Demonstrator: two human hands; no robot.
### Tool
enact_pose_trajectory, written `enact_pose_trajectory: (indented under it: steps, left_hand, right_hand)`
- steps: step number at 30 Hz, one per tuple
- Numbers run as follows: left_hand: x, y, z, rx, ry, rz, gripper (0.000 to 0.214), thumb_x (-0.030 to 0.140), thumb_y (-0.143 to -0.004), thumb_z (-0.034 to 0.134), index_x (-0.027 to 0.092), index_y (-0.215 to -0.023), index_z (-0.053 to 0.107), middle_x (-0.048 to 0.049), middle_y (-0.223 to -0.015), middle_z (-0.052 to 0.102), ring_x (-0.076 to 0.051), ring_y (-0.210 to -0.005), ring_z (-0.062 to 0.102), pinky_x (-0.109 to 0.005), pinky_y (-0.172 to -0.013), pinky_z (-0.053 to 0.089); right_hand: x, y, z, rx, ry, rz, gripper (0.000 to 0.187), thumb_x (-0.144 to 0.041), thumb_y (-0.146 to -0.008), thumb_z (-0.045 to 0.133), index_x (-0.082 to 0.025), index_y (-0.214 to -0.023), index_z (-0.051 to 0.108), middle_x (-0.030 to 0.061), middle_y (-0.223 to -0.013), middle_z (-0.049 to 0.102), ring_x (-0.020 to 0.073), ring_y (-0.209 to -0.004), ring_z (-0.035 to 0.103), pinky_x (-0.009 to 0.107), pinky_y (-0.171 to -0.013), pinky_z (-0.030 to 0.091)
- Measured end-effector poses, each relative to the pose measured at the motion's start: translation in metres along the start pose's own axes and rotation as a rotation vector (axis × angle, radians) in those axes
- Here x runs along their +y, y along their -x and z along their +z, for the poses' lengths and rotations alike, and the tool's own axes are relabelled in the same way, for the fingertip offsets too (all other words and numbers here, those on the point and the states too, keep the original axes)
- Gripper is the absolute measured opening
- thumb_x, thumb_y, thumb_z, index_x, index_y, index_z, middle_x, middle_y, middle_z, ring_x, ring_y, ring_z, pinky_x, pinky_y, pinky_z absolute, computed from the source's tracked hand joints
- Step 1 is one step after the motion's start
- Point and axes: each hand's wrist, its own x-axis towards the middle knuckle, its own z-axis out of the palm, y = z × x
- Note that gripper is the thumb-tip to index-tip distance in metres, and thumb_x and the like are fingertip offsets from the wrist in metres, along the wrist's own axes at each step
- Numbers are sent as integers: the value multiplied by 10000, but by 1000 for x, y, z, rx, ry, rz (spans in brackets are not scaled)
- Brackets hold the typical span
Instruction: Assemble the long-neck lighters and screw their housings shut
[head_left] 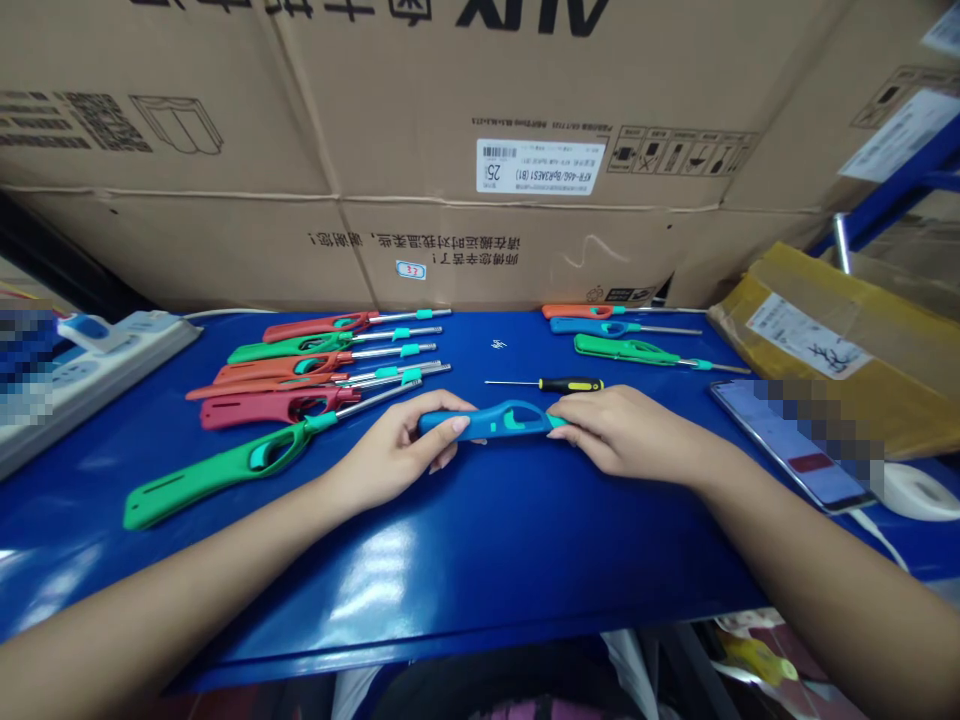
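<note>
Both my hands hold one blue lighter with a long neck (491, 424) level above the blue table. My left hand (401, 440) is closed round its handle end, thumb on top. At the other end, the fingers of my right hand (622, 430) pinch it by the teal collar, and the metal neck is hidden in that hand. A turquoise trigger shows in the lighter's opening. Just beyond lies a small screwdriver (574, 385) with a black and yellow handle, its shaft pointing left.
Several red, orange and green lighters (217, 470) lie on the left; three more (626, 348) lie back right. A large cardboard box (420, 210) stands behind. A phone (795, 450), a yellow package (847, 350) and a white device (919, 492) sit right, a power strip (97, 360) left.
</note>
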Motion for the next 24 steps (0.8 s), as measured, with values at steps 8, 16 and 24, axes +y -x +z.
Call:
enact_pose_trajectory:
  steps: [8, 16, 24]
  left_hand:
    - [3, 0, 1, 8, 86, -55, 379, 495, -931, 636, 131, -1035, 627, 4, -691, 625, -88, -526, 437, -213, -493, 341]
    - [4, -1, -2, 71, -103, 6, 350, 435, -901, 690, 147, -1099, 698, -6, -753, 670, -135, -663, 609, -251, -646, 506]
    - [-7, 2, 0, 27, -476, 194, 364, 316, -871, 738, 214, -1219, 707, -54, -1151, 749, -222, -1024, 672, -361, -942, 522]
  right_hand:
    - [1, 0, 6, 112, -38, -7, 312, -348, -1040, 450, -186, -931, 694, 75, -858, 724, 200, -767, 650, 297, -667, 407]
    - [-1, -1, 5, 86, -4, 20, 263, -321, -1020, 471, -192, -979, 696, 75, -934, 733, 216, -832, 666, 305, -669, 408]
    - [7, -2, 3, -52, -33, 135, 123, -263, -945, 545, -209, -852, 605, 52, -893, 677, 205, -802, 614, 291, -646, 382]
